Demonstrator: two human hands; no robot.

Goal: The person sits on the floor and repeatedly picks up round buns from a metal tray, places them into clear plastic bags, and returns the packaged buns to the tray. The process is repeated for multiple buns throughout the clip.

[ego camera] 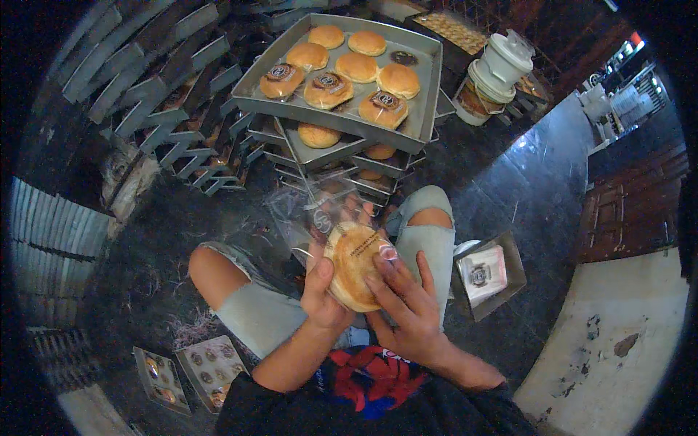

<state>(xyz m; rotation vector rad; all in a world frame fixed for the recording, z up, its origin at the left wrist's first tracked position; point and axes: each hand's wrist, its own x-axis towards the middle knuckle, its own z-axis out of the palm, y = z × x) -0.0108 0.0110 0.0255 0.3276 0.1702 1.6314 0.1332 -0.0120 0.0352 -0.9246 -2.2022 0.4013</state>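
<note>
Above my lap, a round bread bun (351, 272) is held between my two hands. My left hand (322, 289) supports it from the left, thumb on the near edge and the other fingers hidden behind it. My right hand (406, 305) presses fingertips on its right side. A clear printed plastic bag (305, 215) reaches up from the bun and partly covers it; how far the bun sits inside is hard to tell. Beyond my knees, a metal baking tray (256, 106) bears several buns (357, 67), some bare and some in printed clear bags.
More trays (327, 155) with buns are stacked beneath. Metal trays (202, 120) pile up at left. White buckets (493, 71) stand at back right. A tray of printed bags (482, 272) lies beside my right knee. Used trays (212, 365) and plastic scraps (199, 327) lie at lower left.
</note>
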